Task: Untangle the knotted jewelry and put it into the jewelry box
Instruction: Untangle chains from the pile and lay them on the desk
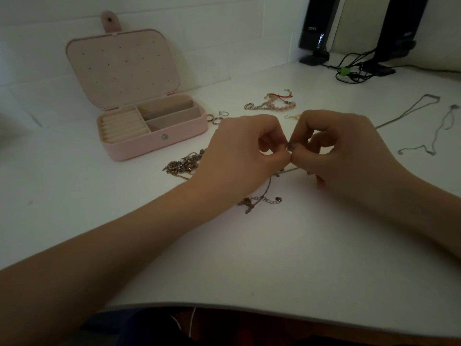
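My left hand and my right hand meet fingertip to fingertip above the white table, both pinching a thin knotted chain. Its clasp end hangs down onto the table below my hands, and a strand runs off to the right behind my right hand. The pink jewelry box stands open at the left, lid upright, its compartments showing nothing inside. A tangled brownish chain pile lies between the box and my left wrist.
Pink bead bracelets lie beyond my hands, with rings beside the box and an earring. Thin silver necklaces stretch along the right. Black speakers and cables sit at the back right. The table's front edge is near me.
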{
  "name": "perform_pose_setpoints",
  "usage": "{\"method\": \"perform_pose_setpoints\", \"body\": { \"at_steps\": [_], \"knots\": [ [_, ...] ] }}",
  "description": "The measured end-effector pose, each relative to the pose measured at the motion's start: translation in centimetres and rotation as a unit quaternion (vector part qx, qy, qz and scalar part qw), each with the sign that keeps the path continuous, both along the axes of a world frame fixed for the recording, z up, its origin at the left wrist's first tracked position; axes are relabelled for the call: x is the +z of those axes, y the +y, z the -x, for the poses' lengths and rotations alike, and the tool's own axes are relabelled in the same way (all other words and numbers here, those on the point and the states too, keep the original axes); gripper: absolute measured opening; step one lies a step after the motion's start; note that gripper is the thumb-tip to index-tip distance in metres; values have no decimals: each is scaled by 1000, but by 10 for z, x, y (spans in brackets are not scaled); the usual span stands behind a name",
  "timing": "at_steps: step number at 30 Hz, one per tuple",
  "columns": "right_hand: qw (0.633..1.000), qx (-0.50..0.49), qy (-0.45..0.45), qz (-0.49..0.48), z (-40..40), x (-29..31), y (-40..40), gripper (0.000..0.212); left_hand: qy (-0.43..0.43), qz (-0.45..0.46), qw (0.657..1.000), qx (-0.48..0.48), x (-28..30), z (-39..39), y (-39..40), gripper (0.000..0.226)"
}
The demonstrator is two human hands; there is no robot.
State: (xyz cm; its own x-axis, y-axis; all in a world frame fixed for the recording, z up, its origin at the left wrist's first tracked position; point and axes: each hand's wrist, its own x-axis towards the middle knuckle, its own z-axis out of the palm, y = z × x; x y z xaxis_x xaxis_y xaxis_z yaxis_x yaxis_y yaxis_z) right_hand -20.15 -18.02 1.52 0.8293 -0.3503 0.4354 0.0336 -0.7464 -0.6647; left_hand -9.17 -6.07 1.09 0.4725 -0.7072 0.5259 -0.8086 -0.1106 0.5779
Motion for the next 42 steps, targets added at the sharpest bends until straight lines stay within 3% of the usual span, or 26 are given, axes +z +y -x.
{"method": "perform_pose_setpoints", "body": {
  "at_steps": [5, 11, 18, 25, 30, 42],
  "knots": [
    [994, 5, -33, 109, -1, -2, -4, 4, 36, -16, 999, -18, 2, -2, 0, 5],
    [980, 17, -60, 189, -1, -2, -8, 17, 255, -47, 964, -56, 11, -4, 1, 13],
    [979, 15, -68, 190, -2, -3, -10, 21, 283, -59, 955, -69, 14, -6, 1, 13],
    [979, 4, -75, 192, -1, -2, -12, 6, 283, -27, 957, -58, 11, -6, 1, 13],
    [979, 3, -81, 188, -2, -3, -11, 5, 210, 0, 976, -57, 9, -4, 2, 3],
    [992, -12, -50, 118, -1, -6, -7, 4, 50, 1, 998, -32, 7, -1, 3, 11]
  ]
}}
